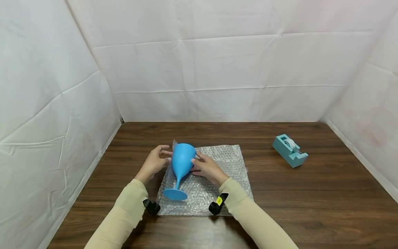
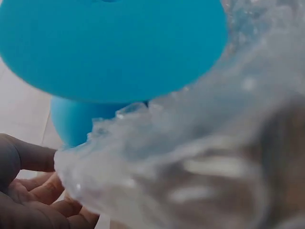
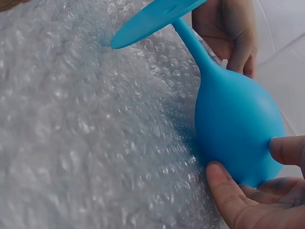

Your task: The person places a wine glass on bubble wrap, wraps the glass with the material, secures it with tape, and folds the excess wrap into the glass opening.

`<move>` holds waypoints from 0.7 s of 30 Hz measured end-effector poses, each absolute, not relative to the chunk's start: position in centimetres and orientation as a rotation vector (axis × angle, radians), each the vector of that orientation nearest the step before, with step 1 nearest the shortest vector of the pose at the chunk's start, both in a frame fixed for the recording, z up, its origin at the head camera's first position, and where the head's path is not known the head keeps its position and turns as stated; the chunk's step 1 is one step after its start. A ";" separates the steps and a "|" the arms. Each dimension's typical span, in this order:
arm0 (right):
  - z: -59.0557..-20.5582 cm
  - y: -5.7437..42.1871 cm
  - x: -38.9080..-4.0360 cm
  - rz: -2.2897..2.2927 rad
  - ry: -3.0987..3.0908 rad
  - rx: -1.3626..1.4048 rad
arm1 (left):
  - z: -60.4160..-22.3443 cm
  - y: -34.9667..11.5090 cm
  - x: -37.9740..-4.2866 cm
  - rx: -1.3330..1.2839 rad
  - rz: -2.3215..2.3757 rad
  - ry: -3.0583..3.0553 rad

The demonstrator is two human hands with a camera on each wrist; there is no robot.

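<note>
A blue plastic goblet (image 1: 181, 159) lies on its side over a sheet of bubble wrap (image 1: 199, 199), its round foot toward me and its bowl pointing away. My right hand (image 1: 209, 168) grips the bowl near the rim; the right wrist view shows thumb and fingers (image 3: 224, 183) on the blue surface. On the other side, my left hand (image 1: 155, 162) pinches the raised left edge of the bubble wrap (image 2: 138, 157) between thumb and fingers. That edge stands up beside the goblet. In the left wrist view the goblet's foot (image 2: 109, 52) hides most of the bowl.
A teal tape dispenser (image 1: 289, 152) with a roll of clear tape stands to the right on the dark wooden table (image 1: 280, 197). White sheeting (image 1: 224, 69) walls the table at the back and both sides. Each wrist carries a small black camera (image 1: 151, 206).
</note>
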State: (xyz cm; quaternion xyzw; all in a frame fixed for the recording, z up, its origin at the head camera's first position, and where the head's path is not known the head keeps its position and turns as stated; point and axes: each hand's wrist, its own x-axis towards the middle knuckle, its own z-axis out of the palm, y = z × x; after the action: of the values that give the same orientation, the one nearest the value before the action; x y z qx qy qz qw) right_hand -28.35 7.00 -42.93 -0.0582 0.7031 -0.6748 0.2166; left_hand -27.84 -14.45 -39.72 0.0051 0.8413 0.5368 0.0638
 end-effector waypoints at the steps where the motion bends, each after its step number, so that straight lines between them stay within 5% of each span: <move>1: -43.0 7.1 -28.4 -1.872 1.945 -0.163 | -39.8 -14.4 -27.8 0.027 1.622 2.547; 21: -43.8 8.0 -28.4 -1.917 1.911 -0.095 | -40.3 -13.9 -27.6 0.017 1.567 2.572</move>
State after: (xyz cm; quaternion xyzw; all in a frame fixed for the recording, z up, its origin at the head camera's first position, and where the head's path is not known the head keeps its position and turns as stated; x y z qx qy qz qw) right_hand -28.41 7.96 -43.81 -0.0343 0.6891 -0.6913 0.2147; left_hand -27.57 -13.89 -40.27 0.0057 0.8521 0.5193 0.0650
